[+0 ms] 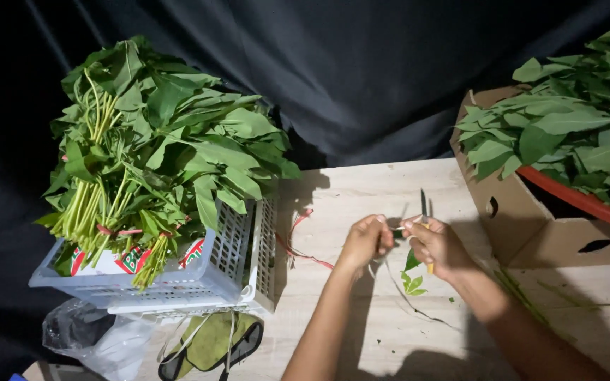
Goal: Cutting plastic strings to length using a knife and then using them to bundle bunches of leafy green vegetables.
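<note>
Over the middle of the pale wooden desk (361, 190), the left hand (366, 240) and right hand (438, 245) meet, fingers pinched together on a thin green leafy stem (411, 271); the right also clasps a small yellow-handled knife (424, 212), blade up; a white plastic basket (238, 264) of bundled greens stands at the desk's left edge; a cardboard box (531, 219) at its right.

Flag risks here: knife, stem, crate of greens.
1. The right hand holds a knife blade-up close to the left hand pinching a stem: a slip could nick fingers.
2. The greens pile high above the crate, which sits at the table edge: it might tip.
</note>
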